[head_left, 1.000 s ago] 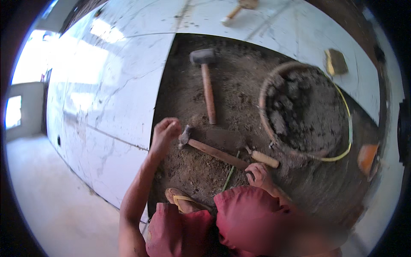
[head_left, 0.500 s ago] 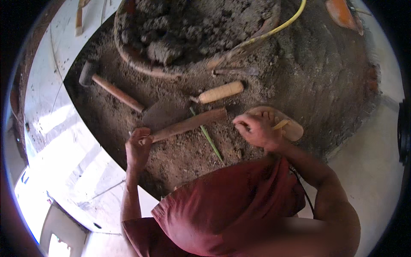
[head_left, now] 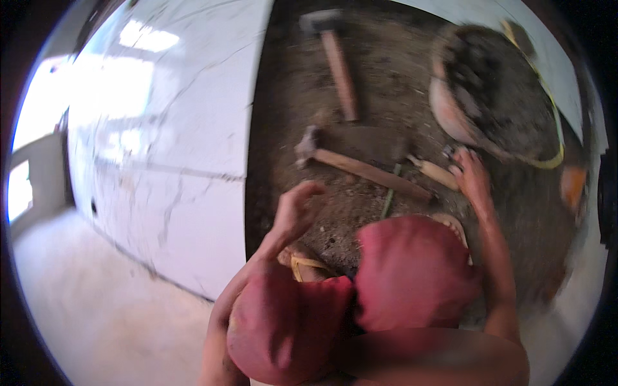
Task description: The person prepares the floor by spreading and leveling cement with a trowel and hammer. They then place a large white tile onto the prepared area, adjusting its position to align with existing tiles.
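Observation:
My left hand (head_left: 299, 207) is raised beside the near hammer (head_left: 364, 168), its fingers loosely bent and apart, holding nothing. That hammer lies on the soil, its head toward the white tiles. Beyond it lies a trowel (head_left: 436, 174) with a pale wooden handle and a dark, dirty blade. My right hand (head_left: 472, 177) reaches down near the mortar basin (head_left: 449, 109), fingers curled over a slim metal tool (head_left: 448, 152); only its dark end shows, and blur hides the rest. A green strip (head_left: 390, 193) lies partly beneath the near hammer's handle.
A second hammer (head_left: 338, 71) with a dark head lies farther off. Glossy white tiles (head_left: 187, 141) border the soil at left. A yellow hose-like strip (head_left: 555, 128) curves along the basin rim. An orange object (head_left: 571, 186) lies at right. My sandalled foot (head_left: 302, 262) is near the tiles.
My left hand has let go of the near hammer, whose head now shows. My right hand has moved from beside my foot to the metal tool by the basin. The view has swung left.

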The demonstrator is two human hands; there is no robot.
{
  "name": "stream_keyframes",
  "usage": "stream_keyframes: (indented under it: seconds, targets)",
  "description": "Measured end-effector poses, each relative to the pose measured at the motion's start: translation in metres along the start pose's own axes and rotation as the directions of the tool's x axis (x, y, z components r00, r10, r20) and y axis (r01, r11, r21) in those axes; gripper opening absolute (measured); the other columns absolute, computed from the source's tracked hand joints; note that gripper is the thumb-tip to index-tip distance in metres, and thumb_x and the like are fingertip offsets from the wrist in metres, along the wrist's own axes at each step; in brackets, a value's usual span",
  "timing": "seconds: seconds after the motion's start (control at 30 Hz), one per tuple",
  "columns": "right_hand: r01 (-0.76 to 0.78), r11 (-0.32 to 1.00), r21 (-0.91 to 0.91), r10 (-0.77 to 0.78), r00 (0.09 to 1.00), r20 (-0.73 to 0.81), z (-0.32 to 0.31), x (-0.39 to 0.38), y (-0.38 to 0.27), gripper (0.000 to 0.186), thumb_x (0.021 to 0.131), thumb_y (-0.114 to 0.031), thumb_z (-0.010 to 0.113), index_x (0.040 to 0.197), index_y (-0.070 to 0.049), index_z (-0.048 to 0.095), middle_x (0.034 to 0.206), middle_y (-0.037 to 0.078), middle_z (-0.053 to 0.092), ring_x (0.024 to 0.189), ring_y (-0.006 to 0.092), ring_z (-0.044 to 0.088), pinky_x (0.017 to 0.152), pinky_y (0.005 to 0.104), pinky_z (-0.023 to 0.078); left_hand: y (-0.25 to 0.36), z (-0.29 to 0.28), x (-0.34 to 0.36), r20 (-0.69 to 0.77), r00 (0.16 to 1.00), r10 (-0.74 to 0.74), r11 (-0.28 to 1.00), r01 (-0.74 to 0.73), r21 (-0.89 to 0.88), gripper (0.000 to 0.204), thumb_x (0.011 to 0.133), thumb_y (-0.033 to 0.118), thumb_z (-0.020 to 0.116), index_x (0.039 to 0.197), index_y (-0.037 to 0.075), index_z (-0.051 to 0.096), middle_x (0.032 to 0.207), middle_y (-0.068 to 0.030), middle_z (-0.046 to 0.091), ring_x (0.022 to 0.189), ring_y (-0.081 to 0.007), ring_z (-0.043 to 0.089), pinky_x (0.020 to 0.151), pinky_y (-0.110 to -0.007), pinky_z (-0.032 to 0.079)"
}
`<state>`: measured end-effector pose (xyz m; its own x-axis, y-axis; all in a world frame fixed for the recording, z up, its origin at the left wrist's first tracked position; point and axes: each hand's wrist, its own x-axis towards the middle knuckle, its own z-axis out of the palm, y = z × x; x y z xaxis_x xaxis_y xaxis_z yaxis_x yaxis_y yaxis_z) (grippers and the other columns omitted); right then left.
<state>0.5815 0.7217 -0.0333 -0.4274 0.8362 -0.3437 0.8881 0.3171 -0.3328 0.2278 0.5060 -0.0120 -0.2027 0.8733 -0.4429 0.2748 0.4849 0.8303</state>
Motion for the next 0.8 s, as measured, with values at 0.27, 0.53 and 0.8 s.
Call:
stream_keyframes:
  seconds: [0.27,0.53,0.8]
  targets:
    - [0.081,0.997,0.013,-0.082,0.992,0.099,0.024,-0.003,0.024,0.043,0.087,-0.005,0.051,0.128,-0.001,0.042,0.127,0.02,0.05,0.119,0.0344,0.047,0.101,0.0415,0.035,-0.03,0.052,-0.013,-0.034,0.983,0.178,0.872,-0.174,-0.458,0.015,0.081,0.006,0.062,0.096,0.003,0.061,0.089,-0.0073,0.065,0.087,-0.0153,0.061,0.08,-0.032,0.048]
    - [0.162,0.885,0.436,-0.325,0.886,0.331,0.13,-0.027,0.038,0.054,0.087,-0.013,0.055,0.136,0.0,0.036,0.132,0.02,0.046,0.12,0.0265,0.046,0.101,0.0365,0.035,-0.01,0.119,0.004,0.322,0.945,-0.053,0.516,0.302,-0.801,0.028,0.09,0.025,0.057,0.109,0.005,0.054,0.095,-0.0079,0.058,0.094,-0.0172,0.053,0.083,-0.033,0.043]
    - [-0.191,0.905,0.379,-0.264,0.446,0.855,0.076,-0.047,-0.101,0.067,0.079,-0.015,0.068,0.134,0.003,0.036,0.126,0.02,0.049,0.115,0.0275,0.05,0.096,0.0368,0.038,-0.023,0.124,-0.015,0.0,0.962,-0.272,0.519,0.147,-0.842,0.025,0.093,0.025,0.055,0.106,0.005,0.05,0.092,-0.0083,0.059,0.085,-0.0135,0.055,0.073,-0.03,0.046]
